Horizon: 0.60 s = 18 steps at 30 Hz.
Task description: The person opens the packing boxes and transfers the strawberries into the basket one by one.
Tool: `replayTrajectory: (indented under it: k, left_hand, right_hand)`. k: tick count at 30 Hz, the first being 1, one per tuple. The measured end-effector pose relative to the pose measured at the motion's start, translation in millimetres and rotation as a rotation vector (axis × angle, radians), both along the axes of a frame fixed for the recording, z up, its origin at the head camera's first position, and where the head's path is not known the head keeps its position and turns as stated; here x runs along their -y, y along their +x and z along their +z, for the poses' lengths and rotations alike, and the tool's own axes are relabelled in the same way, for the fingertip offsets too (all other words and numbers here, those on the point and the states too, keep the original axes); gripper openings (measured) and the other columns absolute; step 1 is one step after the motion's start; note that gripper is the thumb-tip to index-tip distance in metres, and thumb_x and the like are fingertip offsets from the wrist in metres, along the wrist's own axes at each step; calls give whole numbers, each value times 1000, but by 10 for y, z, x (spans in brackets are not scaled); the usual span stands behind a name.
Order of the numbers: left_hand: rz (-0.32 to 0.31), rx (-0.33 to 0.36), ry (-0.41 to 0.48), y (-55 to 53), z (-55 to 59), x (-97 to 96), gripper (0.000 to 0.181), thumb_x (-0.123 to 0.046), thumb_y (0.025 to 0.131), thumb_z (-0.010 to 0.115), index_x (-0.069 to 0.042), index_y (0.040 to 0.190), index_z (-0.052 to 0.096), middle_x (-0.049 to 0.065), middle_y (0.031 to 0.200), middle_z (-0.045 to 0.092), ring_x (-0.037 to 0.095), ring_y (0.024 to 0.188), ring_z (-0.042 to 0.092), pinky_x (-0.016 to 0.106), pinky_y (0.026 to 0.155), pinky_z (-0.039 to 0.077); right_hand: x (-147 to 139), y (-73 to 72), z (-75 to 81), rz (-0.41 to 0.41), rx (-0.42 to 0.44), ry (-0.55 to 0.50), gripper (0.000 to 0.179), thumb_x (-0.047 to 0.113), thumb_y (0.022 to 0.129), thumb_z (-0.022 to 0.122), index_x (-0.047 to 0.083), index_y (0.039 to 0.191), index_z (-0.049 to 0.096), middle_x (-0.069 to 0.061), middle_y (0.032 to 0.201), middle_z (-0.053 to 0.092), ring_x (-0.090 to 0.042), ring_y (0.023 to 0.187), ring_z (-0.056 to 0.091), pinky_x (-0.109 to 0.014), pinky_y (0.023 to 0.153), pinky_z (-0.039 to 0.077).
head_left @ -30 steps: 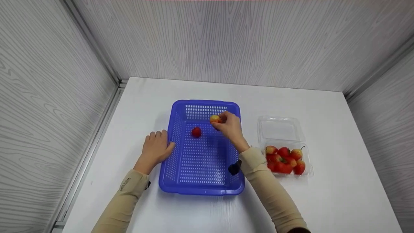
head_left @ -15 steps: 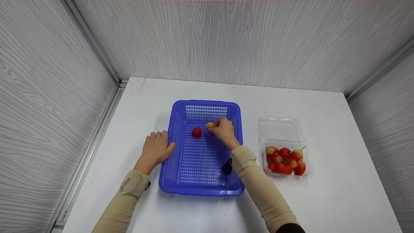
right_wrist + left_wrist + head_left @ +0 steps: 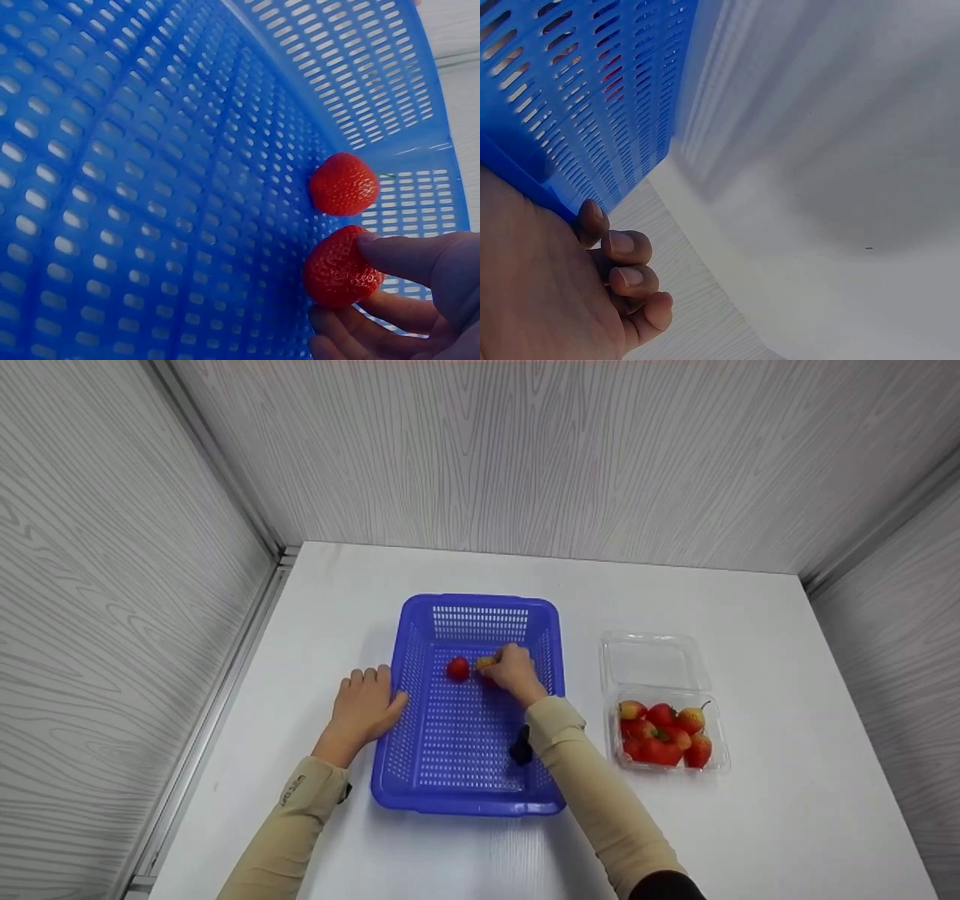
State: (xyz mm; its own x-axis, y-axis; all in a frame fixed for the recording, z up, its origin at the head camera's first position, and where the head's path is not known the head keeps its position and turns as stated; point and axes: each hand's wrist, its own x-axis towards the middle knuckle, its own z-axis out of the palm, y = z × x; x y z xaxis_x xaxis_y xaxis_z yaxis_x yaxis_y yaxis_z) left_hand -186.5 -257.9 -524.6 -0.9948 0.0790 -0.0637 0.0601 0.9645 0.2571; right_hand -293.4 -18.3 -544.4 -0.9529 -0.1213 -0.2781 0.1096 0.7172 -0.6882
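My right hand (image 3: 514, 669) is down inside the blue basket (image 3: 469, 808), pinching a strawberry (image 3: 341, 268) between thumb and fingers. From the head view this strawberry looks yellowish on top and the fingers partly cover it; the right wrist view shows its red, seeded side close to the basket floor. Just left of it lies another red strawberry (image 3: 458, 668), with a small gap between the two. On the basket's left rim my left hand (image 3: 361, 706) keeps its hold, thumb over the edge. Its fingers (image 3: 634, 281) curl outside the perforated wall in the left wrist view.
To the right of the basket is a clear plastic box (image 3: 716, 742) holding several red and yellowish strawberries (image 3: 664, 739). Its lid (image 3: 652, 660) is folded back, away from me. Everything stands on a white table (image 3: 795, 810) with grey wood-grain panels (image 3: 480, 457) around it.
My right hand has come down and slightly left into the basket with the strawberry, stopping beside the other one. The left hand has stayed on the rim.
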Motion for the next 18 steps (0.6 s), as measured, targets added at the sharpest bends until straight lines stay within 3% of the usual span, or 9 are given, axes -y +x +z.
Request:
replayTrajectory:
  k: [5, 10, 18]
  left_hand:
    - [-2, 9, -1, 4, 13, -1, 46, -32, 95, 47, 10, 114, 50, 24, 95, 55, 40, 89, 50, 53, 81, 39]
    - [-1, 10, -3, 3, 10, -2, 46, -33, 95, 47, 10, 113, 50, 25, 96, 56, 41, 89, 51, 54, 81, 40]
    - [-2, -3, -3, -6, -3, 0, 40, -32, 95, 47, 7, 106, 50, 21, 89, 54, 39, 84, 49, 52, 77, 39]
  right_hand:
    - [10, -3, -26, 20, -12, 19, 17, 17, 86, 76, 1, 85, 70, -7, 82, 63, -20, 73, 56, -37, 73, 50]
    - [26, -8, -45, 47, -47, 3, 18, 14, 87, 75, -3, 91, 70, -13, 93, 68, -23, 80, 59, -39, 78, 51]
    - [66, -18, -86, 103, -91, -33, 19, 8, 87, 73, -6, 99, 69, -18, 99, 70, -30, 91, 66, -39, 83, 52]
